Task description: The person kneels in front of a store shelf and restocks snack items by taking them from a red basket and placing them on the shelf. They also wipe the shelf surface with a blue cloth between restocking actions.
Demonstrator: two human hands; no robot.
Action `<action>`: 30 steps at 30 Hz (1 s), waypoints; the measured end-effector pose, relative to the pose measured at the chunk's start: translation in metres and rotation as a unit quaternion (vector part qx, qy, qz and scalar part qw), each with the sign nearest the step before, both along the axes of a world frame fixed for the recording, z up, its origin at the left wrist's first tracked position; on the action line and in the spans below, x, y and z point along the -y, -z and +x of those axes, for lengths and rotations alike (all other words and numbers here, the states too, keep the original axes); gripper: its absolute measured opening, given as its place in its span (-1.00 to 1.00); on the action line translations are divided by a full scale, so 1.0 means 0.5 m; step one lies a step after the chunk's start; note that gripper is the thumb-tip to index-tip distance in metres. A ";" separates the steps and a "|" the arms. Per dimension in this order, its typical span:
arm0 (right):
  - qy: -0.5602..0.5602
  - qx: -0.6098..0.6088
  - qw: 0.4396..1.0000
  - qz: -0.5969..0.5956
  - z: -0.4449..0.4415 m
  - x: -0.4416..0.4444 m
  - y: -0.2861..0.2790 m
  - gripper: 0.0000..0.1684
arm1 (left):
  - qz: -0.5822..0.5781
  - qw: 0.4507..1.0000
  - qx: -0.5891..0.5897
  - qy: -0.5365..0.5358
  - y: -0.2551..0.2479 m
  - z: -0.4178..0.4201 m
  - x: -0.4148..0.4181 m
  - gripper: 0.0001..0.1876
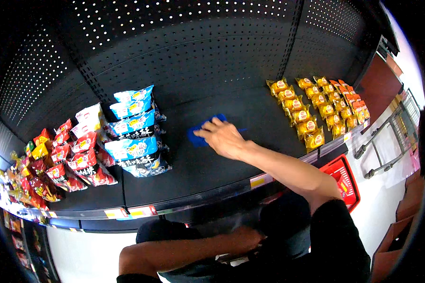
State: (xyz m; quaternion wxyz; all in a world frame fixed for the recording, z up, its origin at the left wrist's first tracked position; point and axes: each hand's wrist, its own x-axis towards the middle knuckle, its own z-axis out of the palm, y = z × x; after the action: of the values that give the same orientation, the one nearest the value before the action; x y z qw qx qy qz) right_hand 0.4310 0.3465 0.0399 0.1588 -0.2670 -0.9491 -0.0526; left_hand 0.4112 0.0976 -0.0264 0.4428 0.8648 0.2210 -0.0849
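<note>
My right hand [224, 138] presses down on a blue cloth [196, 138], fingers spread over it. Under the cloth is a black shelf board [184, 177]. Down by my knees, in shadow, is my left hand [247, 238]; its fingers are hard to make out. To the left of the cloth stands a row of blue and black snack bags [136, 148]. Rows of small yellow wrapped packets [301, 116] stand farther off, to its right.
A black perforated back panel [198, 53] rises behind the shelf. Red snack bags [88, 159] crowd the left. Price labels [142, 211] line the front edge. Right of the shelf are a red shopping basket [352, 184], a metal cart [389, 141] and cardboard boxes [393, 233].
</note>
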 end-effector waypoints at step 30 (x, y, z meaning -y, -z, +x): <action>0.061 -0.405 0.910 -0.071 0.021 -0.278 -0.344 -0.57 | 0.140 0.978 0.152 -0.018 -0.006 -0.044 -0.042 -0.77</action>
State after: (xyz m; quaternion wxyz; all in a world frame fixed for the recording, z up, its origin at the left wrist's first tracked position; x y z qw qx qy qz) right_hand 0.4413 0.4852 0.2120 0.5063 -0.3332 -0.7866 0.1176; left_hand 0.3893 0.1184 -0.0236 0.3469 0.9170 0.1765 0.0874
